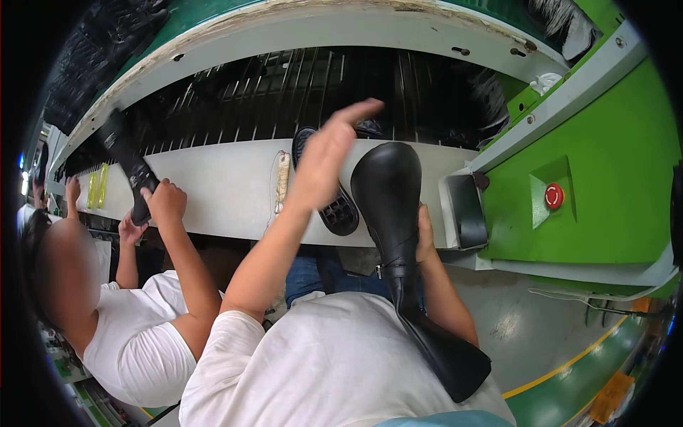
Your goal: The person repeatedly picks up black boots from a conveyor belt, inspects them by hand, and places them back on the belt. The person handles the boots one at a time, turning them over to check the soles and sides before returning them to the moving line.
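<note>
A tall black boot point(388, 185) stands out in front of me, its broad rounded end toward the bench and its other end close to my chest. A small metal buckle point(379, 271) sits on its narrow middle. My right hand point(425, 238) holds the boot along its right side; most of the fingers are hidden behind it. My left hand point(327, 156) is raised over the bench, slightly blurred, fingers stretched out and holding nothing. Partly below it lies a black treaded shoe sole point(340, 215). Part of another dark sole point(368, 128) shows just beyond the hand.
A white bench ledge point(228, 192) runs along a dark conveyor of metal rods point(242, 99). A pale cord-wrapped piece point(282, 181) lies on it. Right stands a green machine housing point(597, 192) with a red button point(554, 196). At left a co-worker point(149, 334) holds another black boot point(131, 164).
</note>
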A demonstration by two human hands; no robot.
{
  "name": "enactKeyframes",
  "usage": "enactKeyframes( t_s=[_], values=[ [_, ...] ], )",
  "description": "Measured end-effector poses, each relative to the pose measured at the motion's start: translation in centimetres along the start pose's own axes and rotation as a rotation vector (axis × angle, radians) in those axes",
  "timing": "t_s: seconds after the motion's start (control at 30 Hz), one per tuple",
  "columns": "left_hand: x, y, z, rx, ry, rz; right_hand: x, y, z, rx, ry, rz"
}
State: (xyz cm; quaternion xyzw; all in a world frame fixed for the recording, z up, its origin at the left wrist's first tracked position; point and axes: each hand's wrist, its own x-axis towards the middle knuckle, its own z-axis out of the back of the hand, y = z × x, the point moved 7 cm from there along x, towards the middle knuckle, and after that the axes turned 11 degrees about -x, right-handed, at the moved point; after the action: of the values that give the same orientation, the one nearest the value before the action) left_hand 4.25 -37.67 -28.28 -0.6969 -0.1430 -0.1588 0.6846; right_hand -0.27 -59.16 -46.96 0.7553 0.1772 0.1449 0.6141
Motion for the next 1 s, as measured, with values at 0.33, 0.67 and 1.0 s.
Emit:
enactKeyframes(
  t_s=[0.33,0.67,1.0],
  values=[
    [-0.1,14.4,13.3,0.821,-0.019,0.308,1.6,2.7,-0.7,0.408,-0.051,-0.137],
    [1.3,2.3,5.7,-0.039,-0.253,-0.011,0.7,6.4,-3.9,0.681,0.145,-0.309],
    [-3.0,-3.8,1.3,-0.383,-0.067,0.094,-4.9,5.1,-8.7,0.242,0.230,-0.159]
  ],
)
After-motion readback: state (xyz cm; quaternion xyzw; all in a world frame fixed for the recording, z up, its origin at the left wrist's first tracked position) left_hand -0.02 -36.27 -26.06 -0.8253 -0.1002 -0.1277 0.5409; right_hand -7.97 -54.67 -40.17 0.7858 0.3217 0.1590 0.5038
